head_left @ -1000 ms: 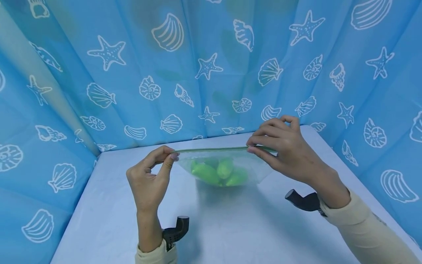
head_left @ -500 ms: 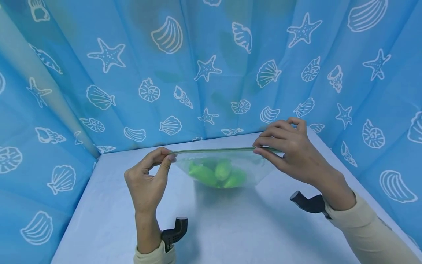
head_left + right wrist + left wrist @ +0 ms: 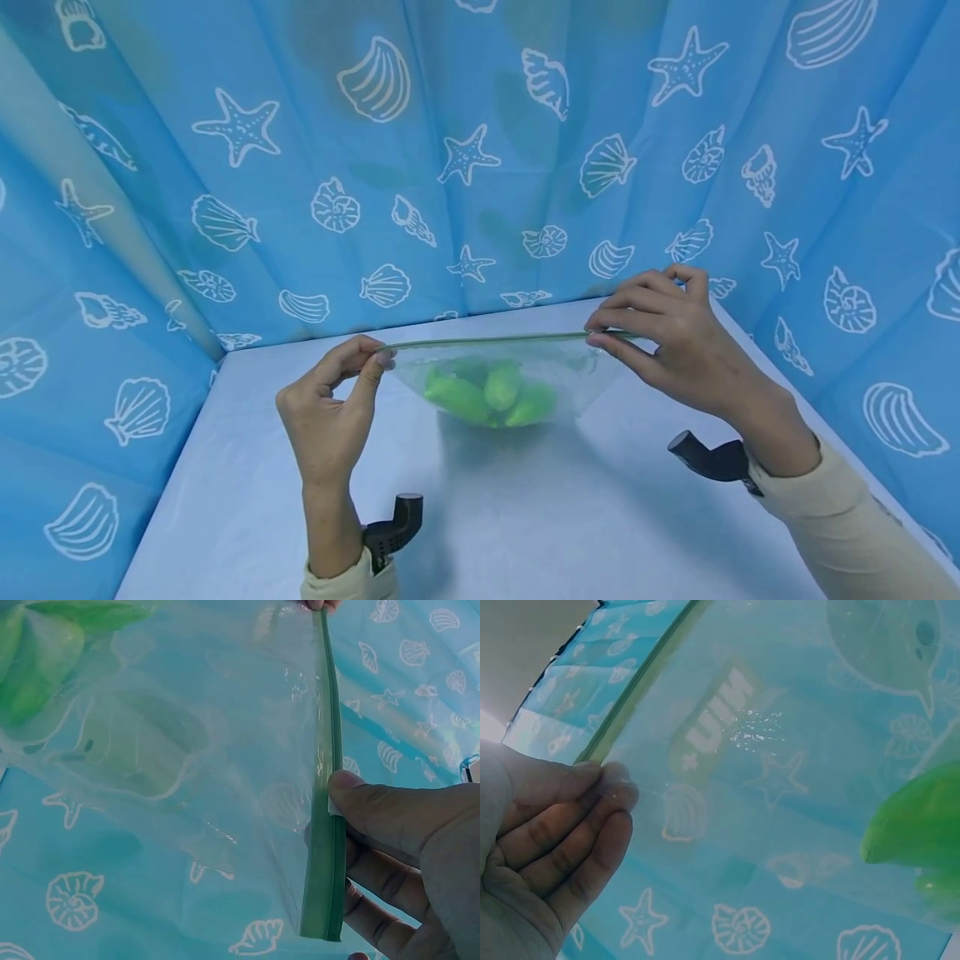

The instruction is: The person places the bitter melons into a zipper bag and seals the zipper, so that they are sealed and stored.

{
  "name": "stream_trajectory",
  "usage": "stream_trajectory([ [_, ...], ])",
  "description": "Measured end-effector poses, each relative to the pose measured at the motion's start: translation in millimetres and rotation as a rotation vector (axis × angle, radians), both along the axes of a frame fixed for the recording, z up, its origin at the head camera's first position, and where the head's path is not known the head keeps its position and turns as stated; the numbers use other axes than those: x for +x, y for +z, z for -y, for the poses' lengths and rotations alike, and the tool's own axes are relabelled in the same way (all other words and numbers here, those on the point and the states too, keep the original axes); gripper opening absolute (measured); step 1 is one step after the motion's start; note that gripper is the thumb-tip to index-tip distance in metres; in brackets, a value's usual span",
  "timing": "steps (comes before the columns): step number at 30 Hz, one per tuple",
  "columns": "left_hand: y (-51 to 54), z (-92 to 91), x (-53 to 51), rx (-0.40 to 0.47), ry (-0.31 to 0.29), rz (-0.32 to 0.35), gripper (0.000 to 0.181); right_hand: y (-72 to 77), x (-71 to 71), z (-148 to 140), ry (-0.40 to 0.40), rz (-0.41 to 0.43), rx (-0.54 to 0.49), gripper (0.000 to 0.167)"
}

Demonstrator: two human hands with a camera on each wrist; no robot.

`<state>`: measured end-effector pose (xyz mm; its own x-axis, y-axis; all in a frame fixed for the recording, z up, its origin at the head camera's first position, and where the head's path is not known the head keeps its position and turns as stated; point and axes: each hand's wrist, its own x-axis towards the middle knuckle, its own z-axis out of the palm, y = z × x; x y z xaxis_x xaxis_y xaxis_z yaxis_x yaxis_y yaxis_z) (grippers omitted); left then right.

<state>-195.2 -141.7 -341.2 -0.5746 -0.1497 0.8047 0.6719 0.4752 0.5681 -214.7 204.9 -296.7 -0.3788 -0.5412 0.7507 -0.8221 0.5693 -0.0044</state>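
A clear zip bag (image 3: 570, 375) with a green zip strip (image 3: 324, 877) along its top hangs over the table. Inside it lie several bright green, fruit-like things (image 3: 459, 398), smooth and pointed or ridged; their exact kind is unclear through the film. My left hand (image 3: 330, 412) pinches the strip's left end between thumb and forefinger. With thumb and fingers, my right hand (image 3: 678, 346) pinches the strip towards its right end. A small white piece, perhaps a slider (image 3: 334, 808), shows under the right thumb in the right wrist view. Pale printing (image 3: 716, 720) marks the bag.
A white-covered table (image 3: 525, 517) lies under the bag. Blue curtain (image 3: 420, 167) with white shell and starfish drawings surrounds its back and sides. Black wrist cameras (image 3: 397, 525) sit on both wrists, below the hands.
My right hand has moved slightly right along the zip strip, lengthening the span between the hands. My left hand and the bag have drifted a little left in view.
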Motion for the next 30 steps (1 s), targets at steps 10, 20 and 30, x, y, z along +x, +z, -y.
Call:
stream_trajectory([
  [10,-1.4,3.4,-0.8,-0.006,0.020,0.008,0.005,-3.2,0.5,-13,-0.025,0.048,0.000,0.050],
  [20,-2.3,9.3,-3.4,-0.012,0.057,-0.023,0.006,-9.0,0.1,-23,-0.068,0.083,0.004,0.055],
  [30,-4.4,7.1,-4.1,-0.006,0.040,0.017,0.009,-10.8,-5.3,-27,-0.050,0.097,-0.001,0.026],
])
